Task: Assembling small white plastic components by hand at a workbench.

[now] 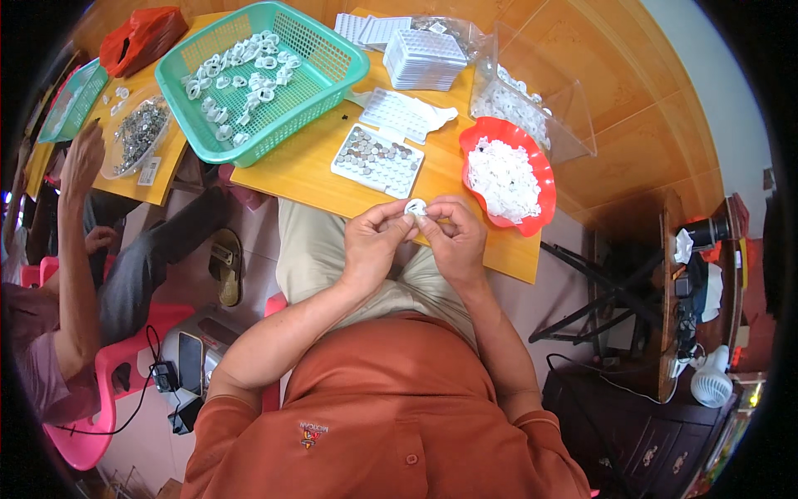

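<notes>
Between the fingertips of both hands, just over the table's front edge, is a small white ring-shaped plastic part. My left hand pinches it from one side and my right hand from the other, thumbs close together. Beyond them lies a white dimpled tray with small round grey discs in part of its hollows. To the right of my hands stands a red scalloped bowl heaped with small white pieces. A green basket at the far left holds several white ring-like parts.
Stacked white trays stand at the back, near a clear bin of white parts. On the left, a co-worker's hand is raised beside a clear tub of small metal parts. A red bag lies behind. Black folding legs stand right.
</notes>
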A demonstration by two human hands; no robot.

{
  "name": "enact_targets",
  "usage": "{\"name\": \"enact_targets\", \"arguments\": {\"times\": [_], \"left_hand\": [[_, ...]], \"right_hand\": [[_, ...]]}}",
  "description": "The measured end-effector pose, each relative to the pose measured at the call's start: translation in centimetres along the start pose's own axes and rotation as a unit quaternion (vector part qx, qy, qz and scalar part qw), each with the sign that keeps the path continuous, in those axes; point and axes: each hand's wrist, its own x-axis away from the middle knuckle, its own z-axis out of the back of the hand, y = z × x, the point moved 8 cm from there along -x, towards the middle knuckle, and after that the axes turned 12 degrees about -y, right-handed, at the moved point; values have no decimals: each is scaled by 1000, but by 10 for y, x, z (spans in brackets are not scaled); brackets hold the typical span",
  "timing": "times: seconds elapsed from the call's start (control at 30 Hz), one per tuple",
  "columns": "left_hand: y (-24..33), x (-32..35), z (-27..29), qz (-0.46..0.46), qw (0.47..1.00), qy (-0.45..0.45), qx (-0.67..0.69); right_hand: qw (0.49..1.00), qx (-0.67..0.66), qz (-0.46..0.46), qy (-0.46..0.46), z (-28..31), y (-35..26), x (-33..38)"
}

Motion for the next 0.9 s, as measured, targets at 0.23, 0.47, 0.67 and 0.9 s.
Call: {"name": "enact_targets", "arguments": {"times": [0.23, 0.47, 0.67, 0.9], "left_hand": [[-1, 0, -1, -1, 1000, -2, 6], [-2, -1, -1, 7, 1000, -2, 6], [1, 0, -2, -4, 1000, 0, 15], [-5, -1, -2, 11, 1000, -14, -10]], "right_hand": [[997, -56, -52, 11, 1, 14, 4], [997, -41, -66, -1, 4, 21, 1], [998, -46, -50, -1, 6, 28, 2], [996, -44, -74, -16, 5, 31, 0]]}}
